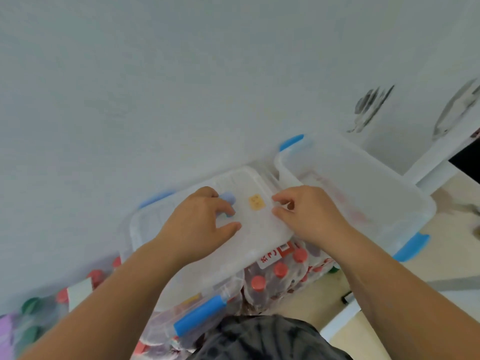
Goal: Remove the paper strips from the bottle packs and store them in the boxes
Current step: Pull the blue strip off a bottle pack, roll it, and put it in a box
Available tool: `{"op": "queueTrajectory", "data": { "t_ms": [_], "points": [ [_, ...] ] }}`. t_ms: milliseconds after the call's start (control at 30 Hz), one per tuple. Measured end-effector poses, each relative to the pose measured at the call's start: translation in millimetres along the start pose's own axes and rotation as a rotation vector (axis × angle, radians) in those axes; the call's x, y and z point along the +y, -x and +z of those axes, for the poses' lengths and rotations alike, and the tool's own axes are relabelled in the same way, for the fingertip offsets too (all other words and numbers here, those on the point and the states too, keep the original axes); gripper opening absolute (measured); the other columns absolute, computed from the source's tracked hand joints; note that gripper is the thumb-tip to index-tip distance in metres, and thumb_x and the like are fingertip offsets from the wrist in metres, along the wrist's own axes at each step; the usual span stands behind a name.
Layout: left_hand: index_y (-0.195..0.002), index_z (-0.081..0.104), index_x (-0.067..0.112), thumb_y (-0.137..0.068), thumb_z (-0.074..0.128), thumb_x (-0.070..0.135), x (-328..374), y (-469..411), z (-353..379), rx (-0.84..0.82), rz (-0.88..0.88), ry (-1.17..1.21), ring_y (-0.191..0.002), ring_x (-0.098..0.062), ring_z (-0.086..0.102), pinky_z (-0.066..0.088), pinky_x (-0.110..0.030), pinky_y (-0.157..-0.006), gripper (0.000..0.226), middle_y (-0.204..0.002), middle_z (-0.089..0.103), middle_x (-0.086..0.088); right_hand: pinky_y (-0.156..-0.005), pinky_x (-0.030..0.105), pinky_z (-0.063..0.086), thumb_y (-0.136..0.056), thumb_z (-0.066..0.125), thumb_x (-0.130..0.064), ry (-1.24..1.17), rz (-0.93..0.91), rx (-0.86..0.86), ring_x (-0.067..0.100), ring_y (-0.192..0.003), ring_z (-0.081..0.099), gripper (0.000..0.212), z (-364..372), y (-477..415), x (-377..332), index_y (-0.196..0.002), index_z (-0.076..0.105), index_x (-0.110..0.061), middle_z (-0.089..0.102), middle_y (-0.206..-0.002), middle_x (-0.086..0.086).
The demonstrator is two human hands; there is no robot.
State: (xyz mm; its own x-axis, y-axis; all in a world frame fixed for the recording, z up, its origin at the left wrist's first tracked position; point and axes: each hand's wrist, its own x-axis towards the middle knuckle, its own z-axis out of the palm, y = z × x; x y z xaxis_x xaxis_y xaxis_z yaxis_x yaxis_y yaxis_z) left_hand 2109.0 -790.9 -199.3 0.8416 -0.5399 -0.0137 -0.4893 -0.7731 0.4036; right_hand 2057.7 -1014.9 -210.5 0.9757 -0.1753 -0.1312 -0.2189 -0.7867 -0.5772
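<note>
Centrally, a translucent lid (pixel 259 235) covers one storage box (pixel 133 229), and both hands are on it. The right hand (pixel 309 216) pinches the lid's right edge between thumb and bent forefinger. The left hand (pixel 200 222) sits on top of the lid with fingers bent over a blurred blue patch; whether it grips anything cannot be told. Bottle packs (pixel 270 281) with red caps lie just below the lid's near edge, one bearing a white-and-red paper strip (pixel 272 255) not yet removed. An open box (pixel 283 162) stands just right of the lid.

Likely hazards:
- A lid lifted by one edge only would probably flex and slip from so small a pinch, dropping onto the packs beneath.
- If the blue latch (pixel 200 315) at the lid's near end remains engaged, an upward pull could jerk the whole box and tip it.
- A lid swung rightward may strike the open box's rim.
</note>
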Motion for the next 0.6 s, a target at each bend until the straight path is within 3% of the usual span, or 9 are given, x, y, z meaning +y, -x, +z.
{"op": "queueTrajectory", "data": {
  "t_ms": [67,167,300,367,433,500,600],
  "points": [
    [-0.099,0.076,0.031,-0.086,0.069,0.042,5.8,-9.0,0.0,0.039,0.031,0.068,-0.086,-0.008,0.059,0.05,-0.028,-0.081,0.018,-0.099,0.059,0.008,-0.095,0.026,0.047,-0.093,0.068,-0.036,-0.023,-0.038,0.082,0.012,-0.105,0.065,0.034,-3.2,0.2,1.4,-0.125,0.07,-0.025,0.072,-0.118,-0.007],
    [-0.092,0.078,0.029,-0.091,0.068,0.025,26.8,-28.5,-0.7,0.103,0.085,0.34,-0.084,-0.008,0.061,0.047,-0.02,-0.075,0.011,-0.091,0.064,0.005,-0.084,0.022,0.053,-0.091,0.071,-0.037,-0.325,-0.026,0.178,0.0,-0.087,0.068,0.024,-18.0,-0.8,3.0,-0.111,0.077,-0.026,0.074,-0.094,-0.015],
    [-0.097,0.076,0.03,-0.094,0.063,0.009,68.2,-58.2,2.0,0.164,0.156,0.584,-0.086,-0.011,0.063,0.045,-0.013,-0.075,0.025,-0.09,0.068,0.003,-0.076,0.032,0.061,-0.094,0.068,-0.035,-0.697,0.078,0.108,0.013,-0.083,0.074,0.018,-43.2,-5.3,10.1,-0.099,0.08,-0.024,0.079,-0.087,-0.005],
    [-0.095,0.075,0.031,-0.095,0.061,0.006,85.6,-71.7,6.6,0.158,0.152,0.656,-0.085,-0.013,0.065,0.049,-0.02,-0.077,0.029,-0.086,0.07,0.006,-0.073,0.029,0.061,-0.096,0.067,-0.032,-0.811,0.107,0.105,0.016,-0.086,0.074,0.018,-55.1,-8.0,18.4,-0.099,0.08,-0.02,0.08,-0.089,-0.001],
    [-0.093,0.072,0.024,-0.093,0.063,0.004,99.9,-82.5,11.4,0.133,0.116,0.775,-0.084,-0.019,0.068,0.056,-0.035,-0.08,0.021,-0.085,0.072,0.004,-0.071,0.025,0.058,-0.095,0.069,-0.03,-0.864,0.11,0.111,0.014,-0.086,0.074,0.015,-63.3,-10.9,29.9,-0.098,0.081,-0.021,0.08,-0.089,-0.004],
    [-0.096,0.061,0.019,-0.091,0.065,0.002,112.3,-90.1,15.6,0.102,0.075,0.879,-0.081,-0.023,0.07,0.056,-0.046,-0.082,0.018,-0.085,0.073,-0.002,-0.072,0.025,0.056,-0.092,0.072,-0.029,-0.868,0.112,0.131,0.013,-0.084,0.072,0.012,-67.7,-13.5,40.8,-0.095,0.081,-0.022,0.08,-0.087,-0.005],
    [-0.102,0.044,0.023,-0.09,0.068,0.004,127.1,-99.0,21.6,0.058,0.004,0.941,-0.085,-0.03,0.074,0.056,-0.054,-0.088,0.032,-0.089,0.076,-0.009,-0.069,0.025,0.056,-0.089,0.075,-0.029,-0.844,0.131,0.181,0.007,-0.078,0.07,0.01,-71.5,-19.3,54.5,-0.092,0.082,-0.023,0.079,-0.082,-0.008]
  ]
}}
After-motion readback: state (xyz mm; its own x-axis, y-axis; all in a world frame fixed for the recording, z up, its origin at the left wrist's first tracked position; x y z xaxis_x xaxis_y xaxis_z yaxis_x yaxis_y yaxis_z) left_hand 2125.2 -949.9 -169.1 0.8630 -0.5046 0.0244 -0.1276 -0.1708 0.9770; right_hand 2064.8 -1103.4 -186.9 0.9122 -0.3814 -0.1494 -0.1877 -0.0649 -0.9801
